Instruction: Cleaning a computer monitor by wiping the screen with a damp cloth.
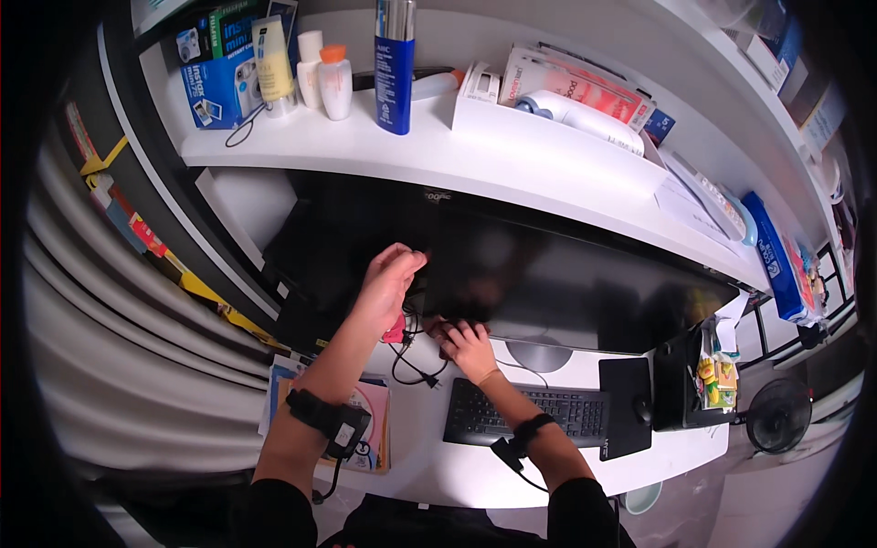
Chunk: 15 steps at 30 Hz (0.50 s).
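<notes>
My left hand [391,281] is raised in front of the left end of the black monitor [566,274]. Its fingers are bent with the tips close together; whatever lies between them, if anything, is too small to make out. Lower down, my right hand [469,351] reaches to the monitor's bottom left corner. Its fingers are apart, and a dark shape by the fingertips is unclear. Between my hands a tangle of black cables [408,352] lies on the desk, with a black plug [432,381] at one end. A small red thing [396,331] shows beside my left wrist.
Below the monitor lie a black keyboard [571,413] and a mouse [642,410] on a dark pad [623,438]. Papers [373,402] rest under my left forearm. Bottles, boxes and a white tray [548,131] crowd the white shelf [320,151] above. A black fan [778,416] stands right.
</notes>
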Tool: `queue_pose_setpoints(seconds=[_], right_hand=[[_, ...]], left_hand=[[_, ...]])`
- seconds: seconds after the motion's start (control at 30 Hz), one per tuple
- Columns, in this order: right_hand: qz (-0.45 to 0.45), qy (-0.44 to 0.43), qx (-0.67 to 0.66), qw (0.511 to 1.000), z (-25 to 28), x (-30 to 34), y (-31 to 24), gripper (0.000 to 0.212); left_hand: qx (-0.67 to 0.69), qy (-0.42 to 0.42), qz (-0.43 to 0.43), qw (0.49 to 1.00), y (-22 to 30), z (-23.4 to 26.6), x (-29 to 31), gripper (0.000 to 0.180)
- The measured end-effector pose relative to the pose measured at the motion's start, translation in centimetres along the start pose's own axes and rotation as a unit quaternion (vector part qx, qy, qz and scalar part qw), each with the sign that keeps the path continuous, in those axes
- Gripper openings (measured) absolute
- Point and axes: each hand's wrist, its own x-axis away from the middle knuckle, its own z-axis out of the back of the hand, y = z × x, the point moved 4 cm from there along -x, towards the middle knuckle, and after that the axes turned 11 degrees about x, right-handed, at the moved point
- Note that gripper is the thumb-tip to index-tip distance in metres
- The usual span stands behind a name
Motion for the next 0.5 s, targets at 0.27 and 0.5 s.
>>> queue_pose_setpoints(seconds=[0.27, 0.5], right_hand=[[-0.179, 0.183, -0.027, 0.966, 11.7, -4.8, 5.6, 0.033], [-0.219, 0.265, -0.012, 0.939, 11.5, -9.4, 8.2, 0.048]], left_hand=[[0.048, 0.005, 0.029, 0.998, -0.4, 0.8, 0.0, 0.008], [0.040, 0.026, 0.026, 0.999, -0.7, 0.8, 0.1, 0.006]])
